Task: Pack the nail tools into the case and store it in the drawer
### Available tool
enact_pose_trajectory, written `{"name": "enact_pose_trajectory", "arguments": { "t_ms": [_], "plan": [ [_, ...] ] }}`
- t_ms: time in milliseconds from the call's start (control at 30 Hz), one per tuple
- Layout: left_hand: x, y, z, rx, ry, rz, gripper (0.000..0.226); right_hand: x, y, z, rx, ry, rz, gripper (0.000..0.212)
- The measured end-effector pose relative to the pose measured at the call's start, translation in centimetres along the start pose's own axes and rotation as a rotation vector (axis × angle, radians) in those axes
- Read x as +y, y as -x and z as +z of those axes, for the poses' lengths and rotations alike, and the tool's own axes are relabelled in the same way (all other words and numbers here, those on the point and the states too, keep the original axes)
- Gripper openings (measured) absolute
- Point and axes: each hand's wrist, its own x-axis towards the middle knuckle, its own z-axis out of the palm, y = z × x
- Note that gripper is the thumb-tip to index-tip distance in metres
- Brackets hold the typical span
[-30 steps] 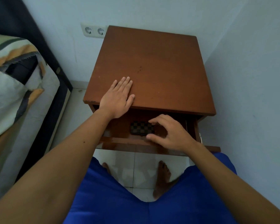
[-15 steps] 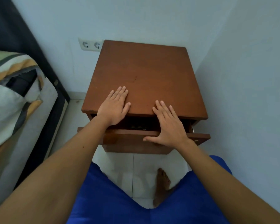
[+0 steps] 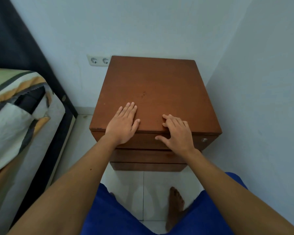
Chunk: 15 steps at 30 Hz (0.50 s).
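Note:
A brown wooden nightstand (image 3: pixel 156 92) stands in the corner. Its top drawer (image 3: pixel 143 141) sits flush and closed, with a small metal lock (image 3: pixel 204 140) at its right end. My left hand (image 3: pixel 123 123) lies flat on the front edge of the top, fingers together, holding nothing. My right hand (image 3: pixel 178 132) rests over the front edge, fingers spread, thumb against the drawer front. The checkered nail tool case is hidden from view.
A bed (image 3: pixel 19 116) with a patterned cover and dark frame runs along the left. A double wall socket (image 3: pixel 99 60) sits behind the nightstand. The right wall is close. Two lower drawers (image 3: pixel 148 156), white floor tiles, my blue shorts and bare feet lie below.
The drawer, open with the checkered case inside a second ago, has been pushed fully shut by my right hand. The case is out of sight. My left hand stayed on the top.

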Motion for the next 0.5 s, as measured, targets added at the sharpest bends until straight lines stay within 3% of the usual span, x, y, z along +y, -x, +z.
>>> {"name": "enact_pose_trajectory", "arguments": {
  "t_ms": [100, 267, 333, 433, 500],
  "plan": [
    [0.0, 0.0, 0.1, 0.003, -0.007, 0.007, 0.067, -0.2, 0.0, -0.3, 0.020, -0.053, 0.023, 0.055],
    [0.1, 0.0, 0.1, 0.014, -0.003, 0.010, 0.068, 0.4, -2.7, -1.6, 0.056, -0.263, 0.062, 0.031],
    [0.0, 0.0, 0.1, 0.011, 0.018, -0.006, 0.068, 1.2, -4.4, -1.7, -0.006, -0.280, 0.111, 0.042],
    [0.1, -0.2, 0.0, 0.030, 0.063, -0.033, 0.068, 2.3, -5.9, -1.3, -0.189, -0.194, 0.204, 0.076],
    [0.6, -0.6, -0.1, 0.041, 0.103, -0.084, 0.070, 2.4, -6.0, -0.8, -0.280, -0.080, 0.192, 0.084]
  ]
}}
